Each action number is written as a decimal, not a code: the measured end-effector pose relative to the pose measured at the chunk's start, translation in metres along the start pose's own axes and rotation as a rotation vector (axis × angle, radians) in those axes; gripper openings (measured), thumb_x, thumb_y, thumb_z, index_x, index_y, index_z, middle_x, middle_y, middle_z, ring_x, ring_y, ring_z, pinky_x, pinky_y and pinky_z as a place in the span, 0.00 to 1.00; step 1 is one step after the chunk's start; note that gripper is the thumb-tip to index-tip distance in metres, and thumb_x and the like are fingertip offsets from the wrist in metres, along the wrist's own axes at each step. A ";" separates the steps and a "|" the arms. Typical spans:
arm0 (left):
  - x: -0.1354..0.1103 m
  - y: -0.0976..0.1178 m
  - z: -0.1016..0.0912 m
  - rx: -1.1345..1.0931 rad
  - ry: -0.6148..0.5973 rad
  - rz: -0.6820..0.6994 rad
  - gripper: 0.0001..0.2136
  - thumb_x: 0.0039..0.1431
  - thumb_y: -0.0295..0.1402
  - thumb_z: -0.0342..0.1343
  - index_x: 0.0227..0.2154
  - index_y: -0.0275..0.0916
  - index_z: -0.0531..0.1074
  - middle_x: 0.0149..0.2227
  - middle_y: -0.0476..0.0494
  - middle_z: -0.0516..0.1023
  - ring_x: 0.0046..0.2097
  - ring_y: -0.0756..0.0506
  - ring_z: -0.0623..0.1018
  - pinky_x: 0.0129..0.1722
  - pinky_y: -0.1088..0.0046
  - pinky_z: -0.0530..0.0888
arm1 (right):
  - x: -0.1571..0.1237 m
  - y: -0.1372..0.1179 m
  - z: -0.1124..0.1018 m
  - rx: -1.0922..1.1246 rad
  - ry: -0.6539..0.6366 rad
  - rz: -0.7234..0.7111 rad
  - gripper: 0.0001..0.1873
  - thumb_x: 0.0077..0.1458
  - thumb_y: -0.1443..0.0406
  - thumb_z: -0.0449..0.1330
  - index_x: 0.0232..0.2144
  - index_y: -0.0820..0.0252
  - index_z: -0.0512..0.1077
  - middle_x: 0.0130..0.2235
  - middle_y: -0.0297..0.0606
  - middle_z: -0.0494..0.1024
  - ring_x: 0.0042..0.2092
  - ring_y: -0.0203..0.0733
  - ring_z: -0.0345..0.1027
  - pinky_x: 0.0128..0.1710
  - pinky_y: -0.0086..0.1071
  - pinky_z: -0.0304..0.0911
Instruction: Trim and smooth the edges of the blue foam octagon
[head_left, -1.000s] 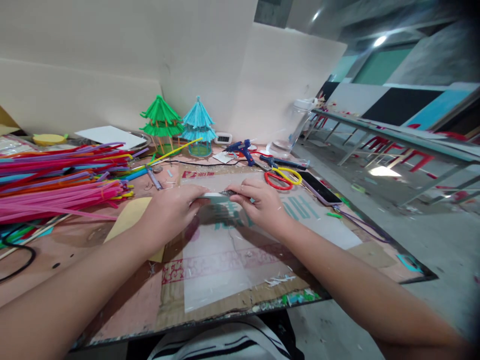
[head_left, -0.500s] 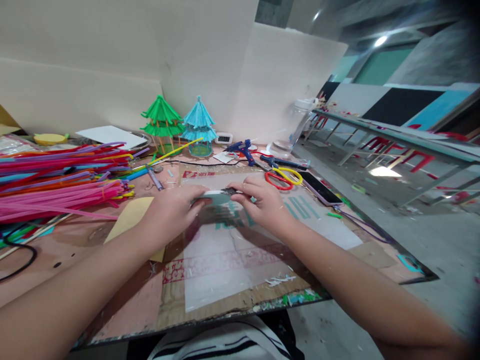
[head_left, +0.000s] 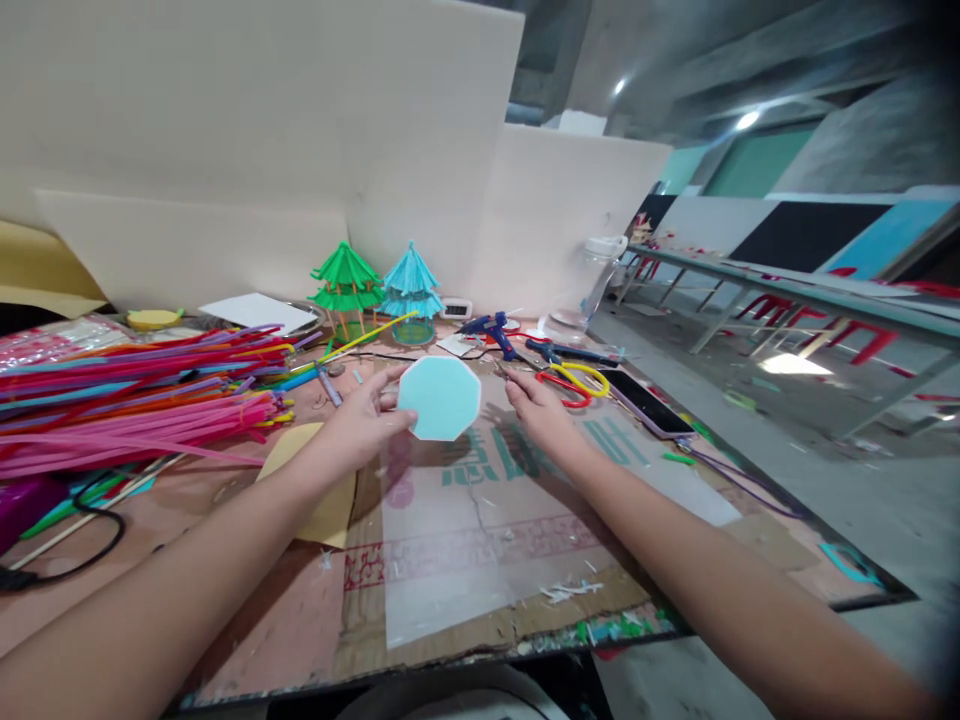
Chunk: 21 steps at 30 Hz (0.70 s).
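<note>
In the head view, my left hand (head_left: 373, 412) pinches a light-blue octagonal piece with a white rim (head_left: 439, 398) at its left edge. Its flat face is turned toward me above the table. To the right of the piece, my right hand (head_left: 541, 412) is closed. A small dark tip (head_left: 502, 369) pokes out ahead of its fingers; the rest of that tool is hidden in the hand. Below both hands lies a translucent plastic sheet (head_left: 480, 590) with green lettering and a red border.
Bundles of pipe cleaners (head_left: 135, 430) lie at left. Green (head_left: 346, 285) and blue pagoda models (head_left: 412, 285) stand at the back. A glue gun (head_left: 491, 328), scissors (head_left: 581, 380), a phone (head_left: 646, 402) and a clear bottle (head_left: 596, 275) are at right. White scraps (head_left: 570, 590) lie in front.
The octagonal piece has turned from edge-on to face-on in my left hand. My right hand and the dark tool have drawn away from it to the right. The camera view has tilted up.
</note>
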<state>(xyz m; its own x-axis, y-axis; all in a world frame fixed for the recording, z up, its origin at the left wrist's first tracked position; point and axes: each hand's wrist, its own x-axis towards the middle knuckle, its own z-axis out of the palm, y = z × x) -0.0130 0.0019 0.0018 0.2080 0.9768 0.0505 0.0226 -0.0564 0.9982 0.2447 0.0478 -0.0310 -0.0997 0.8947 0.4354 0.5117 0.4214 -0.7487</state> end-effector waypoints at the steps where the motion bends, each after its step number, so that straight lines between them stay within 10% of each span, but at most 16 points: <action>1: -0.001 0.001 0.000 -0.016 -0.004 -0.001 0.39 0.42 0.34 0.66 0.59 0.36 0.59 0.43 0.39 0.81 0.39 0.44 0.81 0.33 0.73 0.76 | 0.001 0.000 0.000 -0.009 0.022 0.023 0.24 0.58 0.55 0.53 0.50 0.64 0.73 0.36 0.40 0.76 0.37 0.42 0.67 0.40 0.38 0.64; 9: -0.003 0.000 0.002 -0.108 0.031 -0.006 0.25 0.43 0.42 0.69 0.41 0.38 0.64 0.35 0.45 0.81 0.35 0.46 0.81 0.33 0.72 0.78 | -0.009 -0.032 0.001 0.261 -0.114 0.100 0.24 0.55 0.49 0.56 0.41 0.64 0.73 0.27 0.31 0.67 0.28 0.34 0.58 0.27 0.29 0.56; 21: -0.005 -0.002 0.005 0.114 -0.003 0.017 0.28 0.43 0.53 0.66 0.40 0.36 0.72 0.33 0.44 0.81 0.33 0.44 0.80 0.27 0.74 0.74 | -0.023 -0.052 0.004 0.178 -0.185 0.074 0.23 0.56 0.47 0.54 0.21 0.58 0.63 0.21 0.28 0.56 0.25 0.33 0.48 0.25 0.29 0.47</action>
<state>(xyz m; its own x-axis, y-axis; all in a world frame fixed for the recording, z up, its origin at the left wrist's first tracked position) -0.0092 -0.0035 -0.0008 0.2125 0.9749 0.0668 0.1306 -0.0961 0.9868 0.2172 0.0058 -0.0036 -0.2307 0.9288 0.2900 0.3666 0.3590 -0.8583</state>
